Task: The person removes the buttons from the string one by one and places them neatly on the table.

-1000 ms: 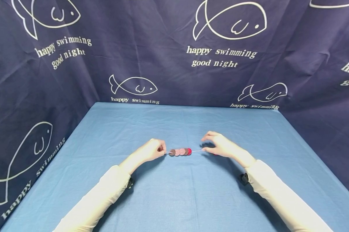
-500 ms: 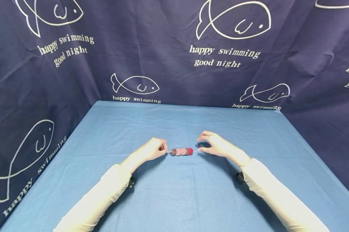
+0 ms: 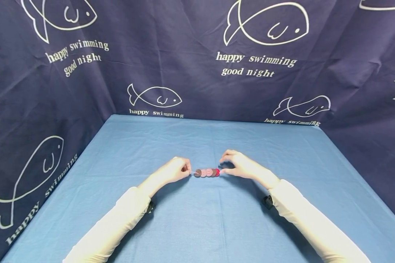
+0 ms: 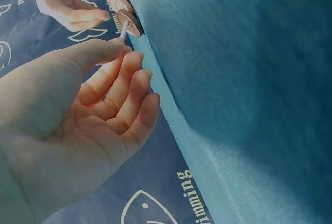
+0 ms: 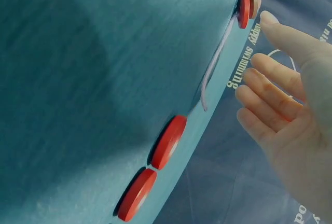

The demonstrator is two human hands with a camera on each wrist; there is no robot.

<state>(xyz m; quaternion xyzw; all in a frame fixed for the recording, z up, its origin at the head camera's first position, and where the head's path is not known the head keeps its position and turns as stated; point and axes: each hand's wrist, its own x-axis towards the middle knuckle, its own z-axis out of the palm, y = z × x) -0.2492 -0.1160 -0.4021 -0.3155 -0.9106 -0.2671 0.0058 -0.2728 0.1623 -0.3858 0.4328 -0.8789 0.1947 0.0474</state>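
Note:
Several overlapping round buttons, threaded on a pale string, lie in a row on the blue cloth. A brown button (image 3: 197, 173) is at the left end, pink buttons (image 3: 206, 173) in the middle, and a red button (image 3: 217, 172) at the right end. With thumb and forefinger, my left hand (image 3: 177, 169) pinches the string beside the brown button. My right hand (image 3: 241, 166) hovers beside the red end, fingers and thumb apart, holding nothing. In the right wrist view the string's free tail (image 5: 213, 66) lies on the cloth, clear of the fingers.
Two loose red buttons, one nearer the row (image 5: 169, 142) and one farther off (image 5: 137, 195), lie on the blue cloth (image 3: 197, 219) in the right wrist view. A dark blue curtain (image 3: 191, 54) printed with fish stands behind and beside the table.
My right hand has moved left, closer to the red end of the row. The left hand still pinches the string in nearly the same place. The view has shifted slightly.

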